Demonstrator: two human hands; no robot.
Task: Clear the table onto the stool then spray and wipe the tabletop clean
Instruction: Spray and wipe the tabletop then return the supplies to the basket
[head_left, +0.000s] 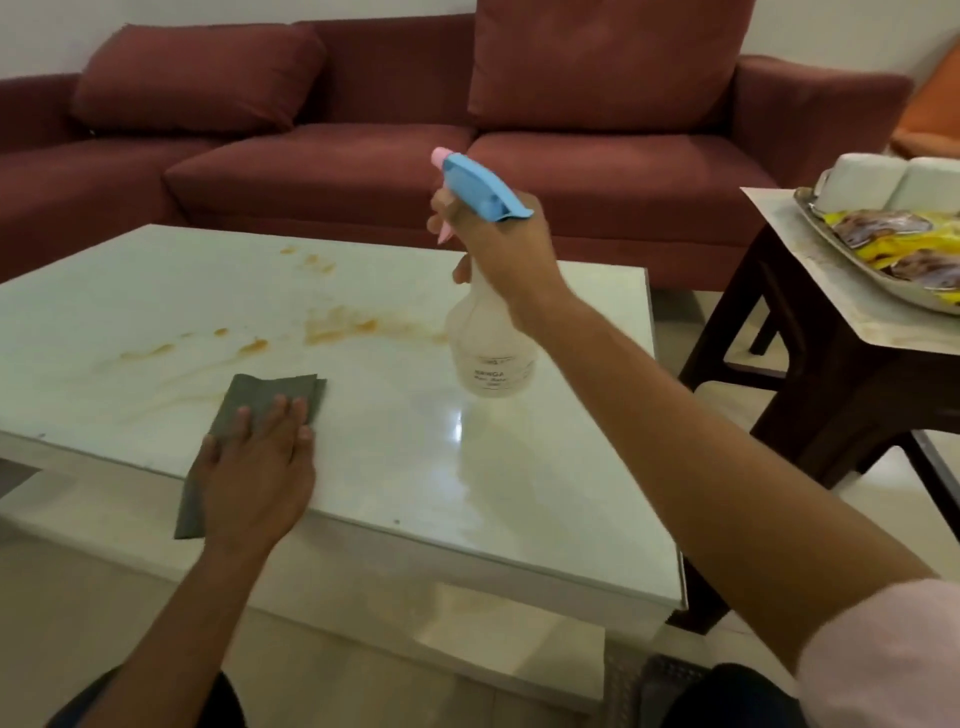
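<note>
The white glossy tabletop (156, 291) carries orange-brown stains (337, 327) across its middle and left. My right hand (506, 249) grips the neck of a clear spray bottle (491, 353) with a blue and pink trigger head, held above the table's right part, nozzle pointing left toward the stains. My left hand (260, 467) lies flat, fingers together, pressing a grey folded cloth (275, 395) on the near edge of the table; part of the cloth hangs over the edge.
At the right stands a dark wooden stool (831, 322) with a pale top, bearing a silver tray (852, 262) with white cups (862, 179) and yellow snack packets (904, 244). A maroon sofa (363, 156) runs behind the table. Pale tiled floor lies below.
</note>
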